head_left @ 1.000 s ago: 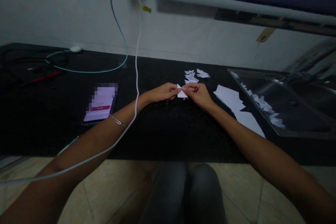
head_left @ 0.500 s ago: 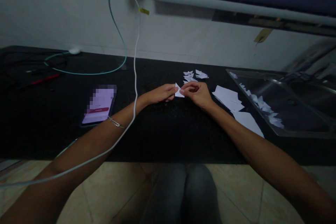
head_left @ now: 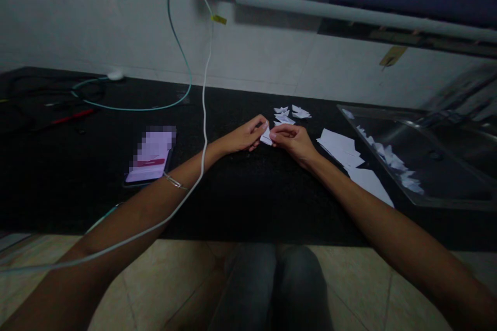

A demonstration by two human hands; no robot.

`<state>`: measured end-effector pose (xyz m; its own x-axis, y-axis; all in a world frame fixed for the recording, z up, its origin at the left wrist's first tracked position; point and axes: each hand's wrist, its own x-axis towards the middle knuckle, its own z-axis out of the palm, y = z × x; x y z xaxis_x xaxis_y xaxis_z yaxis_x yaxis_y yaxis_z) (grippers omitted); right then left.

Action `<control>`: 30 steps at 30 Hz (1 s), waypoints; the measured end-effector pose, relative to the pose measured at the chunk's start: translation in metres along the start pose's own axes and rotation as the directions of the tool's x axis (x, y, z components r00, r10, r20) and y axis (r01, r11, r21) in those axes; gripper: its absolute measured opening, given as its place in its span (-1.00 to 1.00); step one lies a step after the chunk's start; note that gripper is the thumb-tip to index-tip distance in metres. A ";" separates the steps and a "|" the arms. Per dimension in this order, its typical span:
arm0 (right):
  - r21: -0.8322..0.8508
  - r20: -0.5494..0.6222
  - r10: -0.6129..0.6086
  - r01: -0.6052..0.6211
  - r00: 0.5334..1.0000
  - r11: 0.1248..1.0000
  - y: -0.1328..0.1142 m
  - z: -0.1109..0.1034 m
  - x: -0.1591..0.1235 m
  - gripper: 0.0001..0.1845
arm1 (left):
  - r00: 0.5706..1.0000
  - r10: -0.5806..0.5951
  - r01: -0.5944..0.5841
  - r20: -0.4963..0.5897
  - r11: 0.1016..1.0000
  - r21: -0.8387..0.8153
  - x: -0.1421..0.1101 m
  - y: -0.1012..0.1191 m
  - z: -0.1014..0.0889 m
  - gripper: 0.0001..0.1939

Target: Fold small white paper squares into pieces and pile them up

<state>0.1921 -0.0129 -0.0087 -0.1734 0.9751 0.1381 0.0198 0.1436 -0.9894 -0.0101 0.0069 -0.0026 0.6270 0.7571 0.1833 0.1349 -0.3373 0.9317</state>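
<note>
And there's nothing you can read anywhere in view! Your best candidate is the smartphone (head_left: pixel 144 172), over on your left: the upper screen is broken into blurred blocks, and below them sits a crimson bar (head_left: pixel 149 162) with a faint pale mark, far too small to make out as words. Up to the yellow tag (head_left: pixel 219 19) on the white cable (head_left: pixel 204 95): no legible lettering there. Across to the yellow plate (head_left: pixel 393 55) on the wall at right, and it's too dim to tell. Down to the folded paper (head_left: pixel 266 137) you're holding: no readable characters or numbers.
</note>
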 end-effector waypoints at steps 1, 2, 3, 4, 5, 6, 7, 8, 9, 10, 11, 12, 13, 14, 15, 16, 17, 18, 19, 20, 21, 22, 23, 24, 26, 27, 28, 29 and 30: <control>0.007 0.005 0.006 -0.006 1.000 1.000 0.000 0.000 0.000 -0.75 | 1.000 -0.002 0.002 0.004 1.000 -0.001 0.000 0.000 0.000 -0.86; 0.012 0.012 0.011 -0.011 1.000 1.000 0.000 0.000 -0.001 -0.76 | 1.000 -0.004 0.004 0.008 1.000 -0.001 0.000 0.000 0.000 -0.87; 0.017 0.020 0.017 -0.018 1.000 1.000 -0.001 0.000 -0.001 -0.76 | 1.000 -0.006 0.006 0.010 1.000 0.001 0.000 0.000 0.000 -0.87; 0.022 0.028 0.024 -0.024 0.999 0.999 -0.001 0.001 -0.001 -0.76 | 1.000 -0.007 0.007 0.011 1.000 0.006 0.000 0.000 0.000 -0.87; 0.026 0.034 0.030 -0.031 0.999 0.999 -0.001 0.001 -0.002 -0.76 | 1.000 -0.007 0.006 0.012 1.000 0.012 0.000 0.001 0.000 -0.87; 0.031 0.040 0.036 -0.037 0.999 0.999 -0.001 0.001 -0.002 -0.75 | 1.000 -0.003 0.002 0.013 1.000 0.018 0.000 0.001 0.000 -0.86; 0.034 0.043 0.041 -0.042 0.998 0.999 -0.002 0.001 -0.002 -0.73 | 1.000 0.002 -0.002 0.017 1.000 0.022 0.000 0.002 0.001 -0.86; 0.035 0.047 0.045 -0.046 0.998 0.998 -0.002 0.001 -0.002 -0.72 | 1.000 0.004 -0.004 0.021 1.000 0.023 -0.001 0.003 0.001 -0.85; 0.032 0.054 0.048 -0.049 0.997 0.998 -0.002 0.001 -0.002 -0.71 | 1.000 0.000 -0.001 0.022 1.000 0.023 -0.001 0.004 0.002 -0.84; 0.027 0.060 0.048 -0.050 0.997 0.998 -0.002 0.001 -0.002 -0.70 | 1.000 -0.004 0.004 0.016 1.000 0.023 -0.001 0.004 0.002 -0.84; 0.023 0.064 0.047 -0.048 0.997 0.999 -0.002 0.001 -0.002 -0.69 | 1.000 -0.009 0.009 0.007 1.000 0.025 -0.002 0.005 0.003 -0.84; 0.016 0.067 0.041 -0.042 0.997 0.999 -0.002 0.001 -0.002 -0.69 | 1.000 -0.012 0.012 -0.006 1.000 0.028 -0.002 0.006 0.003 -0.84; 0.002 0.070 0.029 -0.029 0.997 1.000 -0.002 0.001 -0.001 -0.70 | 1.000 -0.011 0.011 -0.018 0.999 0.030 -0.003 0.006 0.003 -0.85; -0.017 0.076 0.008 -0.007 0.997 1.000 -0.002 0.001 -0.001 -0.71 | 1.000 -0.004 0.004 -0.028 1.000 0.030 -0.003 0.006 0.003 -0.85; -0.038 0.085 -0.019 0.022 0.996 0.999 -0.002 0.001 -0.001 -0.72 | 0.999 0.006 -0.005 -0.032 1.000 0.025 -0.003 0.006 0.003 -0.85; -0.060 0.099 -0.045 0.051 0.994 0.997 -0.003 0.001 0.000 -0.72 | 0.999 0.016 -0.016 -0.033 1.000 0.017 -0.003 0.005 0.002 -0.85; -0.076 0.115 -0.068 0.077 0.991 0.994 -0.003 0.002 0.000 -0.72 | 0.999 0.026 -0.026 -0.033 1.000 0.009 -0.003 0.005 0.001 -0.84; -0.083 0.129 -0.083 0.094 0.988 0.992 -0.003 0.002 0.000 -0.72 | 0.999 0.037 -0.037 -0.038 0.999 0.003 -0.003 0.004 0.000 -0.83; -0.081 0.138 -0.089 0.101 0.986 0.992 -0.003 0.001 0.000 -0.71 | 0.998 0.052 -0.052 -0.045 0.999 0.005 -0.002 0.004 -0.001 -0.81; -0.073 0.140 -0.088 0.099 0.986 0.992 -0.003 0.001 0.000 -0.70 | 0.996 0.072 -0.071 -0.054 0.997 0.014 -0.001 0.003 -0.002 -0.79; -0.063 0.134 -0.083 0.092 0.988 0.994 -0.003 0.001 0.000 -0.69 | 0.994 0.093 -0.092 -0.063 0.995 0.032 0.000 0.003 -0.002 -0.76; -0.051 0.123 -0.076 0.082 0.990 0.995 -0.003 0.002 0.000 -0.68 | 0.991 0.113 -0.109 -0.068 0.992 0.058 0.001 0.002 -0.003 -0.73; -0.037 0.109 -0.067 0.072 0.992 0.997 -0.003 0.002 0.000 -0.66 | 0.990 0.128 -0.122 -0.066 0.989 0.085 0.002 0.002 -0.003 -0.72; -0.023 0.093 -0.058 0.060 0.994 0.998 -0.002 0.002 0.000 -0.65 | 0.989 0.135 -0.128 -0.058 0.986 0.111 0.002 0.002 -0.003 -0.70; 0.011 0.056 -0.047 0.046 0.997 0.999 -0.002 0.003 0.000 -0.59 | 0.991 0.129 -0.123 -0.031 0.981 0.148 0.003 0.001 -0.004 -0.67; 0.031 0.038 -0.046 0.045 0.998 0.999 -0.001 0.003 0.000 -0.56 | 0.993 0.121 -0.117 -0.017 0.981 0.157 0.003 0.001 -0.005 -0.65; 0.050 0.019 -0.050 0.049 0.999 0.998 -0.001 0.003 0.000 -0.53 | 0.994 0.113 -0.111 -0.002 0.981 0.162 0.002 0.000 -0.005 -0.63; 0.068 0.000 -0.057 0.057 0.998 0.996 -0.001 0.004 0.000 -0.50 | 0.994 0.107 -0.108 0.015 0.981 0.163 0.002 0.000 -0.006 -0.62; 0.080 -0.020 -0.064 0.066 0.998 0.995 -0.001 0.004 0.000 -0.49 | 0.994 0.099 -0.104 0.040 0.981 0.163 0.002 -0.001 -0.007 -0.60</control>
<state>0.1881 -0.0140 -0.0077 -0.1549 0.9670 0.2024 -0.0705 0.1936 -0.9785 -0.0145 0.0121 -0.0007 0.6678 0.6968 0.2619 0.1917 -0.5009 0.8440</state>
